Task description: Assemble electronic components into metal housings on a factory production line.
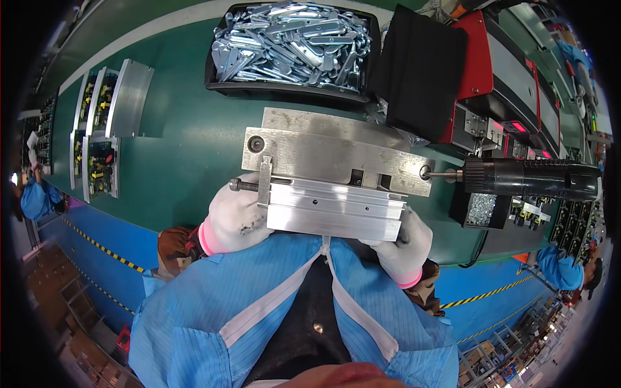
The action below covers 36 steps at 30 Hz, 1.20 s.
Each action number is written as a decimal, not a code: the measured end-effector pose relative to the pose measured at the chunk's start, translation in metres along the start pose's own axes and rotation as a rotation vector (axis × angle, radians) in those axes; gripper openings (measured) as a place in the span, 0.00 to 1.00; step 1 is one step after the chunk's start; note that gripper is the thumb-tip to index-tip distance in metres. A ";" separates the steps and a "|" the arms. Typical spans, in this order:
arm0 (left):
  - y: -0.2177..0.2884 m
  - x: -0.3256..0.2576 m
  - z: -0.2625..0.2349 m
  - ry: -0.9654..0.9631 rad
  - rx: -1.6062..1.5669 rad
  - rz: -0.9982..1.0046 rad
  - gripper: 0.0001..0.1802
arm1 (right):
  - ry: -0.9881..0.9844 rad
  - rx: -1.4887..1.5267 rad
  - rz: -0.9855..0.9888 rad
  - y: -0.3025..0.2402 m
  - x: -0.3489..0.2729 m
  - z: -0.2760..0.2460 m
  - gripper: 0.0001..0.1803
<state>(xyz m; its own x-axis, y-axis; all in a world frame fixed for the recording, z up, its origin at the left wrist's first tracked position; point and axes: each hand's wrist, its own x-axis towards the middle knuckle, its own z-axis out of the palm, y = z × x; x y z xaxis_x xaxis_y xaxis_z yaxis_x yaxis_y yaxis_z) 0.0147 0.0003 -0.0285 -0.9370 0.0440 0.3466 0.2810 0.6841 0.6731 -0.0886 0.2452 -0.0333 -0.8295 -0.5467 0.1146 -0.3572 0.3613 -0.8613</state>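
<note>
While both gloved hands, left hand [236, 216] and right hand [404, 246], grasp the ends of the aluminium profile [333, 210], it sits against the steel jig [330, 158] (near desk [181, 155] edge); a black tray of metal plates [291, 45] lies far behind.

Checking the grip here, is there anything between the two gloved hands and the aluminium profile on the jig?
Nothing visible: the left hand and right hand rest directly on the ends of the aluminium profile against the steel jig.
</note>
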 end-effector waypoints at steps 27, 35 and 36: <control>0.042 0.044 -0.050 0.015 0.466 0.228 0.43 | -0.008 0.128 -0.011 -0.014 0.006 0.006 0.27; 0.045 0.066 -0.029 -0.119 0.378 0.178 0.43 | 0.026 0.066 -0.046 -0.022 0.004 0.000 0.28; 0.046 0.067 -0.030 -0.117 0.374 0.180 0.43 | -0.001 0.017 -0.040 -0.024 0.005 -0.004 0.29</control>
<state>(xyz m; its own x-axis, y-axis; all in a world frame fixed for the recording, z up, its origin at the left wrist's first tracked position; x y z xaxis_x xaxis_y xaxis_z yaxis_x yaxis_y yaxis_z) -0.0294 0.0126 0.0453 -0.9034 0.2542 0.3454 0.3675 0.8739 0.3182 -0.0859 0.2366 -0.0105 -0.8141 -0.5614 0.1488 -0.3831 0.3264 -0.8641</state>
